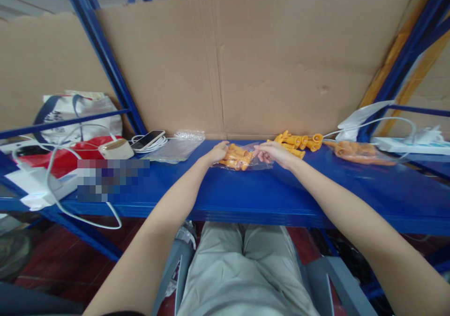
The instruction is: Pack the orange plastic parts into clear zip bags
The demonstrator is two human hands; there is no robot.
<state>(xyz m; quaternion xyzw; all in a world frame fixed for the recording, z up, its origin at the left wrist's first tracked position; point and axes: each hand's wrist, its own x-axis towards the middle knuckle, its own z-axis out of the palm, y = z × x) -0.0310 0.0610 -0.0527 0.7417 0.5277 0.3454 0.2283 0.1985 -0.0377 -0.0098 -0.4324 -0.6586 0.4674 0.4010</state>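
A clear plastic bag (260,162) with several orange-yellow plastic pieces (238,157) inside lies on the blue shelf, between my two hands. My left hand (218,152) is closed on the bag's left end, next to the pieces. At the opposite end, my right hand (273,153) has its fingers curled at the bag's right edge, pinching the film. Just behind my right hand sits a loose pile of the same orange-yellow pieces (298,141), some with round, cup-like ends.
A filled clear bag of orange pieces (362,153) lies on the right. Flat clear bags (176,148), a phone (148,140) and white cables are at left, near a cloth bag (80,114). Cardboard (274,63) stands behind the blue shelf (225,194).
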